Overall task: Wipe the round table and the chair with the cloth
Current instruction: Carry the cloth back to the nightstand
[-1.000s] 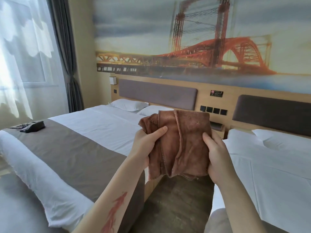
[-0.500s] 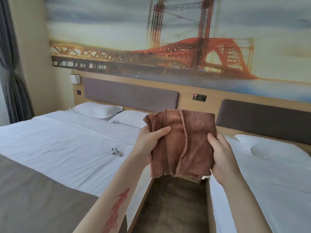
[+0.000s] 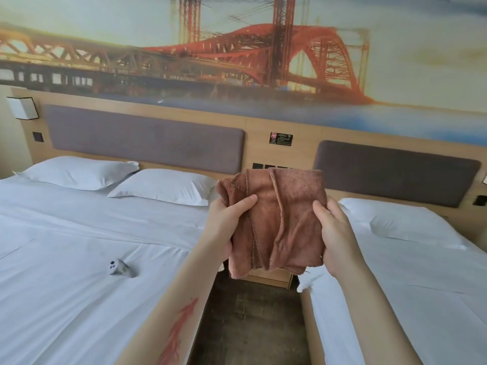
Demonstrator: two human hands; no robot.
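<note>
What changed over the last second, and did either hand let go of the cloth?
Only the view turned right: window and curtain left the picture, the right bed came in. Neither let go: left hand and right hand grip the folded cloth as before.

Left grip (image 3: 226, 219) and right grip (image 3: 334, 233) raised, thumbs forward, fingers curled, pinching

The cloth (image 3: 279, 219) is a reddish-brown terry rag, folded and rumpled into vertical creases with stitched hems showing. It hangs upright in mid-air above the gap between two beds, lower edge ragged and uneven.
</note>
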